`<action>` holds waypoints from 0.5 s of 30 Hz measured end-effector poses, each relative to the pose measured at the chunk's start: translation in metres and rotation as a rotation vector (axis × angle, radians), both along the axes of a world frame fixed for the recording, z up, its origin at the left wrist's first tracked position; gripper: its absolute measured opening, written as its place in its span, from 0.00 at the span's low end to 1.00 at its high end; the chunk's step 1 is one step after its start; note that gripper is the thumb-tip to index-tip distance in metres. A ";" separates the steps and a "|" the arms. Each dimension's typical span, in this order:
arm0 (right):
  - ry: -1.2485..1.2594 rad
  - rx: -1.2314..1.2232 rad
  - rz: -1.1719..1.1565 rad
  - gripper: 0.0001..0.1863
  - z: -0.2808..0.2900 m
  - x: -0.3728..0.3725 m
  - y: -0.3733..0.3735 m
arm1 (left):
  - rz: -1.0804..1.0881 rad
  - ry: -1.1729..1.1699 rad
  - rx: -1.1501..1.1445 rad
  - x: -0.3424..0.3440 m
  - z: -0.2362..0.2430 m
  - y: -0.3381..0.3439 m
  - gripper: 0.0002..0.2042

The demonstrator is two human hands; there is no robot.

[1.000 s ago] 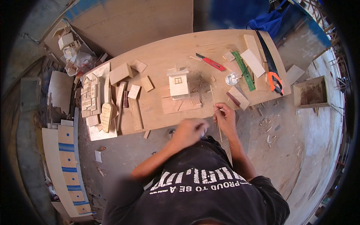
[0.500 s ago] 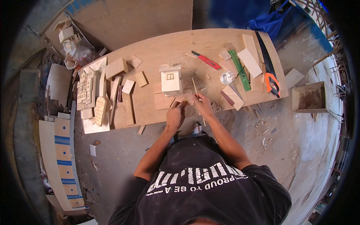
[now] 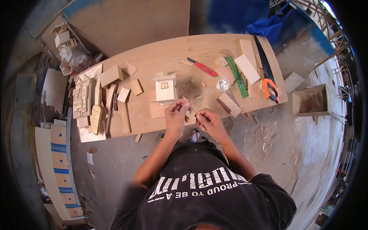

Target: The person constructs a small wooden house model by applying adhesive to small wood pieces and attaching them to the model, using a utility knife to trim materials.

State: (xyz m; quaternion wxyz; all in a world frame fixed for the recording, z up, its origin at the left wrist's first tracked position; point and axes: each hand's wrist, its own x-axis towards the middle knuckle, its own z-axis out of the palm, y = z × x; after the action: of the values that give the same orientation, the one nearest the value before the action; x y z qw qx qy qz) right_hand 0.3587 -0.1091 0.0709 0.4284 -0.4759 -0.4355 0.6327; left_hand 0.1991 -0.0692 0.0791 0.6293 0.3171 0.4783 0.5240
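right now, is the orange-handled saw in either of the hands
No, the saw lies at the right end of the table, apart from the left hand and right hand.

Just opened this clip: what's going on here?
A person stands at a table strewn with wood pieces, pinching a thin stick in the fingers of the left hand and right hand. A small wooden house stands on the table just beyond the left hand. A red knife and a saw with an orange handle lie on the table to the right, with no hand on them.
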 end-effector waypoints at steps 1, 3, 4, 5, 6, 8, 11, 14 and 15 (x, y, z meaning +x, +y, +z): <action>-0.001 -0.002 -0.015 0.08 -0.001 0.007 -0.006 | 0.035 -0.064 -0.017 0.002 0.002 -0.001 0.05; -0.210 -0.003 0.049 0.08 -0.005 0.024 -0.020 | 0.079 -0.005 0.039 -0.004 0.008 -0.002 0.03; -0.212 -0.010 0.035 0.08 -0.005 0.031 -0.029 | 0.139 0.051 0.094 -0.008 0.011 -0.005 0.01; -0.215 -0.039 0.039 0.08 -0.007 0.038 -0.038 | 0.123 0.048 0.089 -0.011 0.010 -0.007 0.01; -0.217 -0.068 0.044 0.08 -0.008 0.045 -0.045 | 0.170 0.010 0.093 -0.015 0.009 -0.011 0.00; -0.190 -0.063 -0.030 0.07 -0.025 0.056 -0.062 | 0.207 -0.034 0.095 -0.022 0.004 -0.021 0.02; 0.045 -0.143 -0.247 0.07 -0.033 0.057 -0.073 | 0.141 -0.061 0.018 -0.028 -0.006 -0.035 0.01; 0.334 -0.192 -0.510 0.07 -0.039 0.053 -0.073 | -0.037 -0.087 -0.118 -0.042 -0.017 -0.045 0.01; 0.405 -0.155 -0.617 0.08 -0.040 0.052 -0.072 | -0.050 -0.086 -0.119 -0.046 -0.024 -0.047 0.01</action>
State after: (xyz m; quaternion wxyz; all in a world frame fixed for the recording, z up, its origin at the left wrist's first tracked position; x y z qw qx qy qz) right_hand 0.4107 -0.1808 0.0304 0.6389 -0.4812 -0.1290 0.5862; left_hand 0.1532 -0.1159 0.0556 0.6797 0.2683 0.4731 0.4920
